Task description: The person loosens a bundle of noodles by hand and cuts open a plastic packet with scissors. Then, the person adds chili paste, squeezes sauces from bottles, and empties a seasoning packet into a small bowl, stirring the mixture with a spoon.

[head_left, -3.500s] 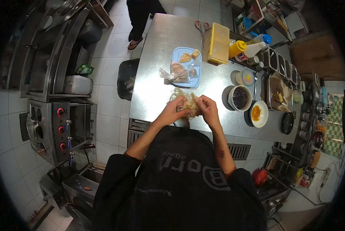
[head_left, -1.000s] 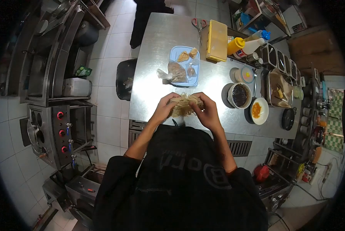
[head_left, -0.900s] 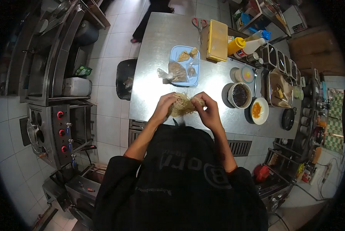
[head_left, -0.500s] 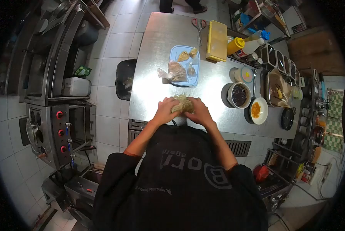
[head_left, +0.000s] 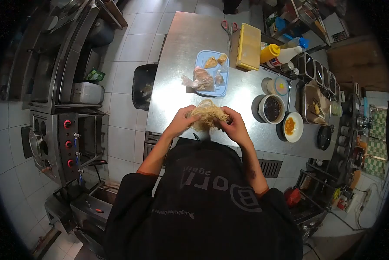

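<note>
A loose clump of pale yellow noodles (head_left: 209, 116) is gripped between my two hands, close to the front edge of the steel table (head_left: 168, 99). My left hand (head_left: 183, 121) has its fingers closed on the left side of the clump. On the opposite side, my right hand (head_left: 233, 125) pinches the noodles with thumb and fingers. Just beyond them lies a light blue tray or lid (head_left: 220, 89), bearing a knotted plastic bag (head_left: 203, 79) of pinkish-brown contents and several smaller bags.
To the right stand a bowl of dark sauce (head_left: 271, 108) and a white bowl with orange sauce (head_left: 292, 126). Further back are a yellow box (head_left: 248, 47), red-handled scissors (head_left: 229, 30) and a yellow squeeze bottle (head_left: 270, 53). A black bin (head_left: 143, 86) stands left of the table.
My hands have moved apart slightly, and the noodle clump is spread wider and looser between them. The person's feet at the far end have shifted right and partly out of view.
</note>
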The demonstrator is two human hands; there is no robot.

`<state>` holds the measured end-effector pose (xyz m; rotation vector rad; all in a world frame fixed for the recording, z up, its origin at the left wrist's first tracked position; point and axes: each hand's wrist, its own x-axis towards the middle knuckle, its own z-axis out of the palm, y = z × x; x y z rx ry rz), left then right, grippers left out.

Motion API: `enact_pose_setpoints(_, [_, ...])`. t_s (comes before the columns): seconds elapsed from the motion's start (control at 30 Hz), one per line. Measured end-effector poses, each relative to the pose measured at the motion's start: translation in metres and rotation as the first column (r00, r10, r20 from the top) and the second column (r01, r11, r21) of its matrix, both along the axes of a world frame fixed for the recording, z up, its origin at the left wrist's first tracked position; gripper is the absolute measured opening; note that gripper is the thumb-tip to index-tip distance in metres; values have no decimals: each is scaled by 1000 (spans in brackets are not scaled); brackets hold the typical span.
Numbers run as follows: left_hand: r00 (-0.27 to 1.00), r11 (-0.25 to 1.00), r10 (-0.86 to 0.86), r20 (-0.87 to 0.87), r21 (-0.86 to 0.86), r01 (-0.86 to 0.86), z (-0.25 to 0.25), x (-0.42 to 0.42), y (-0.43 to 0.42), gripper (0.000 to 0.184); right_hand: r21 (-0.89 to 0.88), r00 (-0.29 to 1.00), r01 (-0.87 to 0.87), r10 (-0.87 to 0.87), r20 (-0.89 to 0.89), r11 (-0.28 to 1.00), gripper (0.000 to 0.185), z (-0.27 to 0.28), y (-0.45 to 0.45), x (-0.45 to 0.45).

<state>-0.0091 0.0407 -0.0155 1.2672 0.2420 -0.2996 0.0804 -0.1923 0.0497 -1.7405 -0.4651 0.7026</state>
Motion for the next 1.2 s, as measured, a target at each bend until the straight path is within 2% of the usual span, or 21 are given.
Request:
enact_pose_setpoints(0.07, [999,996,22,-37,-91,-25,-12,-2,-1,21,4,995,4,-4,-99,1000,17,2,-3,0])
enact_pose_setpoints(0.13, [976,887,208,-71,-407,-219,0,-2,-10,28,-10,988,26,-27,-150,1000,16,14,1,-1])
enact_pose_setpoints(0.2, [961,847,262,-85,-456,-271,12,2,-19,32,-22,978,43,-46,-203,999,16,15,2,1])
enact_pose_setpoints(0.27, [944,801,315,-103,-505,-322,18,4,-21,36,-438,997,-7,42,72,899,16,5,-1,7])
enact_pose_setpoints(0.3, [953,843,299,-56,-453,-291,20,6,-20,35,-439,997,-6,42,72,899,16,4,-1,6])
enact_pose_setpoints(0.37, [959,881,284,-9,-393,-265,22,7,-17,35,-63,991,38,-45,-128,997,15,2,2,4])
enact_pose_setpoints(0.43, [982,972,184,46,-157,-175,23,7,-16,38,-20,976,38,-42,-212,999,14,-2,-1,6])
enact_pose_setpoints(0.47, [982,972,184,45,-157,-175,21,7,-13,38,20,954,44,-36,-297,999,16,-5,-5,7])
enact_pose_setpoints(0.5, [992,993,116,57,5,-117,15,6,-8,36,21,954,44,-36,-298,999,16,-10,-9,7])
enact_pose_setpoints(0.53, [997,984,46,59,168,-55,9,4,-3,34,38,990,22,-17,-139,999,16,-15,-12,7])
enact_pose_setpoints(0.57, [997,984,46,58,170,-55,3,3,1,34,51,1000,-2,1,25,999,16,-20,-14,7])
enact_pose_setpoints(0.63, [984,831,-49,172,554,-55,-14,-1,7,16,66,999,17,-19,31,998,16,-13,-15,7])
enact_pose_setpoints(0.7, [989,864,-44,140,502,-33,-28,-1,10,17,81,998,37,-40,39,996,16,0,-15,7])
enact_pose_setpoints(0.77, [993,894,-40,108,448,-12,-34,-2,10,17,118,991,54,-39,-126,992,17,12,-14,8])
enact_pose_setpoints(0.8, [994,981,71,79,176,-84,-10,0,6,17,118,991,55,-40,-125,991,17,6,-17,11])
enact_pose_setpoints(0.83, [986,980,168,18,-107,-165,11,3,2,17,-55,987,28,-36,-155,998,19,-5,-21,15])
enact_pose_setpoints(0.9, [993,991,113,27,-68,-111,45,8,-2,19,-225,982,-3,-40,-187,974,23,-3,-21,15])
enact_pose_setpoints(1.0, [999,999,1,51,-42,1,43,15,-8,22,-266,1000,25,-24,9,964,38,-3,-13,5])
enact_pose_setpoints(1.03, [996,996,-60,70,-57,64,39,17,-9,23,-159,982,43,-12,187,986,43,-9,-7,1])
enact_pose_setpoints(1.13, [990,997,-71,122,-2,72,39,20,-17,24,-48,938,58,-38,343,997,37,-7,-1,-2])
enact_pose_setpoints(1.2, [973,996,-71,219,75,56,36,19,-17,24,-12,973,-134,134,191,991,25,-5,-3,8])
